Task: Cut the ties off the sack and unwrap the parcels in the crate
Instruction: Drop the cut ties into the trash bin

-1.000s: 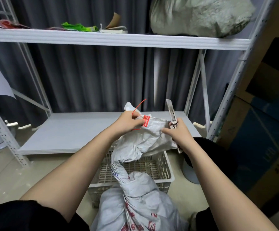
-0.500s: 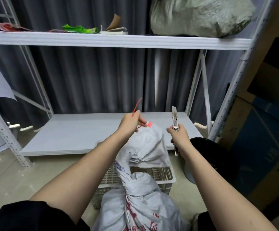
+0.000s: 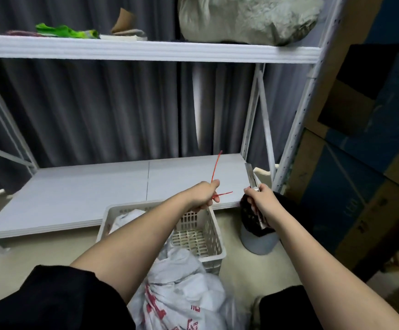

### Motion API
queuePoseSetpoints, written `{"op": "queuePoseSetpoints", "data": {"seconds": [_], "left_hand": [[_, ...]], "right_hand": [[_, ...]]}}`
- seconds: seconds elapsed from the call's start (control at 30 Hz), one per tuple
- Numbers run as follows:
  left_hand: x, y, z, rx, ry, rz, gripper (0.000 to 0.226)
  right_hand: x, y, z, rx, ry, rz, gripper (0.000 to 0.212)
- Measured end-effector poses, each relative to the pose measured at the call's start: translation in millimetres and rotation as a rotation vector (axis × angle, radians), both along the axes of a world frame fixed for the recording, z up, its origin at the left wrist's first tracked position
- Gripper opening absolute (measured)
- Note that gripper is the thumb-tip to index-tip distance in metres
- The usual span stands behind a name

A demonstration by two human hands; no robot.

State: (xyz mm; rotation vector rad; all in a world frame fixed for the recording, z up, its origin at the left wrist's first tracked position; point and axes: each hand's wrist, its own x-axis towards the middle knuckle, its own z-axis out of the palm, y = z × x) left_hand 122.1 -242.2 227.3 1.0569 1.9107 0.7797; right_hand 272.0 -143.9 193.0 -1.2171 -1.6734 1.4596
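Sack [image 3: 181,289] lies slumped below and between my forearms, its neck trailing toward the crate [image 3: 208,225] ahead. My left hand [image 3: 203,194], nearer it, pinches the red tie [image 3: 216,170], now free; my right hand [image 3: 261,198] grips the knife [image 3: 250,175], blade pointing up and away.

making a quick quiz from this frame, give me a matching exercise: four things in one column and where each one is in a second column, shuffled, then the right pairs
Things
1. red tie
2. utility knife
3. white crate
4. grey bundle

Places
A. on the top shelf of the rack
B. on the floor in front of the lower shelf
C. gripped in the right hand
D. pinched in the left hand

Pairs: 1-D, 2-C, 3-B, 4-A
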Motion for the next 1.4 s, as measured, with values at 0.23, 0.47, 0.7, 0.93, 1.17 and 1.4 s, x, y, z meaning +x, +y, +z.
{"op": "queuePoseSetpoints", "data": {"seconds": [0.23, 0.47, 0.7, 0.93, 1.17, 1.4], "left_hand": [[49, 98, -47, -0.094, -0.041, -0.082, 0.024], [76, 205, -140, -0.179, 0.027, -0.162, 0.025], [78, 293, -219, -0.136, 0.086, -0.120, 0.038], [83, 293, -262, -0.064, -0.006, -0.010, 0.033], [117, 221, -302, -0.038, -0.397, 0.191, 0.018], [151, 164, -407, -0.043, -0.384, 0.256, 0.034]], "right_hand": [[52, 68, -46, -0.049, -0.078, -0.096, 0.025], [84, 140, -120, -0.103, -0.195, -0.187, 0.013], [93, 184, -192, -0.186, -0.207, -0.194, 0.006], [90, 185, -219, -0.229, -0.224, -0.172, 0.009], [76, 155, -235, -0.123, -0.235, -0.006, 0.015], [87, 125, -306, 0.000, -0.417, 0.305, 0.015]]}}
